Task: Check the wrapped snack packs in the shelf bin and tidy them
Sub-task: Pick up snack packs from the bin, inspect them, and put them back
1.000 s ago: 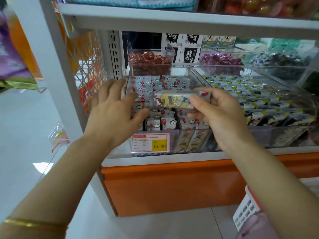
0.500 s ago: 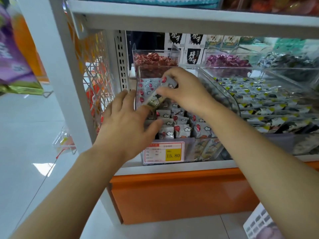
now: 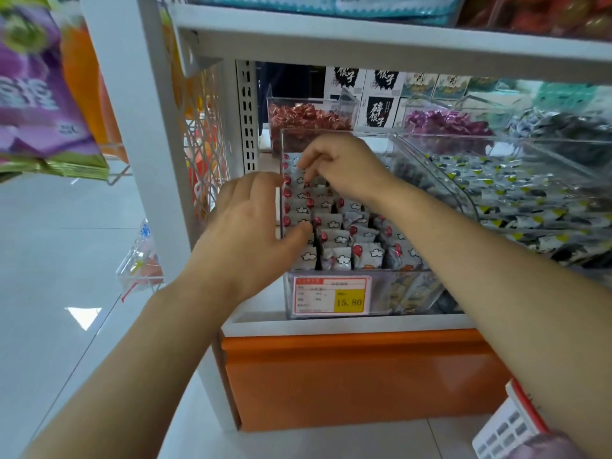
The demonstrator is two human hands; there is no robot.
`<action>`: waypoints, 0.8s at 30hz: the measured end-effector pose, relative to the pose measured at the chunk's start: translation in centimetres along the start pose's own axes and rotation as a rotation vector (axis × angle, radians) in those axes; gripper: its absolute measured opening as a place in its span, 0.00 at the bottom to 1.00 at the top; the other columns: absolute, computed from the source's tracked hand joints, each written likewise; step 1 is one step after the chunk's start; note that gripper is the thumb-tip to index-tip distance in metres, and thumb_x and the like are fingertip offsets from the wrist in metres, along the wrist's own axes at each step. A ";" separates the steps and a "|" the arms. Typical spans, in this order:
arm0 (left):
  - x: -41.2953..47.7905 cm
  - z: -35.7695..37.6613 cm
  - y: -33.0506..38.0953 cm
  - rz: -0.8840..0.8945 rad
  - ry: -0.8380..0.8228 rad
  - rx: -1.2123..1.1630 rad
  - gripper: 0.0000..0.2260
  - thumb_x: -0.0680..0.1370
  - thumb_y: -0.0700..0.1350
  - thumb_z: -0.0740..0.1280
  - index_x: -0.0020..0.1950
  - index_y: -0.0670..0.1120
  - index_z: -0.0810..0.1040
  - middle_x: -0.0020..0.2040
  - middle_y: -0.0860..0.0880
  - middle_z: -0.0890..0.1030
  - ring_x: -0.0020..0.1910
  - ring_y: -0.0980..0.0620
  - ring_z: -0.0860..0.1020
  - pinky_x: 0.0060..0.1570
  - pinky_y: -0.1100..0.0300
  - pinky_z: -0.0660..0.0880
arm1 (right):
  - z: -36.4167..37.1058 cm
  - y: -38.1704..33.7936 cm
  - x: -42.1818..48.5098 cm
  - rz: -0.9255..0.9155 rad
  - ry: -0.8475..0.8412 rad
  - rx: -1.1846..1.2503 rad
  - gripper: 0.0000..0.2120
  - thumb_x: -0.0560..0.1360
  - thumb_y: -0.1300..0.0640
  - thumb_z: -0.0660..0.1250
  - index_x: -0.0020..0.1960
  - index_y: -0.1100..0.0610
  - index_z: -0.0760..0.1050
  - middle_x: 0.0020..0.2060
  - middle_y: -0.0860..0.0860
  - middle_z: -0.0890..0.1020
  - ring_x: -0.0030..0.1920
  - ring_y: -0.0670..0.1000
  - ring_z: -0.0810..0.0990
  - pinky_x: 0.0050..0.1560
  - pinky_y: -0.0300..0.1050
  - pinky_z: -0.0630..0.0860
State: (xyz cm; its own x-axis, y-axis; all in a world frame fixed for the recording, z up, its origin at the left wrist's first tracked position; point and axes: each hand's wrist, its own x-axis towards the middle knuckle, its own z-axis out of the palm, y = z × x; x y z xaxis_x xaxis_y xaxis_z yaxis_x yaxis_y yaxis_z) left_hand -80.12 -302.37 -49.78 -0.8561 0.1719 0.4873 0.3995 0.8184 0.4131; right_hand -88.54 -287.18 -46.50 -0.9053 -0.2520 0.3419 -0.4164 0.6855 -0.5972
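Most of the snack packs stand in neat rows in the clear bin under both hands, but a few by the right arm lean over, so I think some tidying is left. The left hand lies loose against the bin's side, thumb touching a pack. The right hand curls its fingers down on the far packs, and I cannot tell if it holds one. I count two hands, one bin being tidied, and too many packs to count.

Snack packs stand packed in a clear bin
Small silver-grey wrappers, each printed with a red dot and a white cloud, stand upright in close rows inside the transparent plastic bin at the left end of the white shelf.
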 end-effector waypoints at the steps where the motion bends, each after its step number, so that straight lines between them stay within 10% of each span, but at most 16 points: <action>1: 0.0 -0.1 0.0 -0.002 -0.006 -0.002 0.27 0.74 0.53 0.65 0.70 0.46 0.63 0.69 0.47 0.66 0.68 0.52 0.58 0.60 0.61 0.55 | 0.2 0.1 0.5 -0.013 0.017 -0.052 0.12 0.76 0.68 0.59 0.49 0.58 0.79 0.45 0.52 0.82 0.46 0.46 0.79 0.48 0.39 0.75; 9: 0.1 -0.3 -0.1 0.012 -0.004 0.012 0.26 0.75 0.53 0.65 0.70 0.46 0.64 0.69 0.47 0.66 0.68 0.51 0.58 0.62 0.60 0.57 | 2.4 -0.1 2.1 -0.041 -0.078 -0.589 0.03 0.72 0.51 0.71 0.44 0.50 0.79 0.50 0.50 0.78 0.57 0.52 0.69 0.50 0.46 0.66; 15: -0.2 -0.3 -0.1 0.049 0.077 -0.013 0.23 0.75 0.50 0.66 0.68 0.46 0.66 0.68 0.48 0.67 0.67 0.51 0.59 0.55 0.67 0.55 | -0.8 -2.0 -0.3 0.002 0.146 0.073 0.02 0.76 0.61 0.65 0.47 0.59 0.75 0.42 0.47 0.77 0.40 0.43 0.73 0.40 0.28 0.72; 24: -1.9 -0.2 3.4 0.034 0.193 -0.266 0.16 0.77 0.51 0.62 0.63 0.50 0.70 0.53 0.56 0.70 0.44 0.62 0.73 0.44 0.77 0.68 | -4.2 -1.0 -10.1 0.208 0.525 0.843 0.06 0.79 0.62 0.61 0.42 0.59 0.72 0.39 0.55 0.78 0.32 0.47 0.77 0.32 0.38 0.76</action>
State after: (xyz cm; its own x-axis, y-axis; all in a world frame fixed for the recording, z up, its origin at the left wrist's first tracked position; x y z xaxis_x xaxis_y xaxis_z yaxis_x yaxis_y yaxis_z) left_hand -77.08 -300.04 -49.14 -0.7731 0.0692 0.6304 0.5204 0.6373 0.5683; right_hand -78.61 -282.40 -46.33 -0.9000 0.2882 0.3270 -0.3615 -0.0744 -0.9294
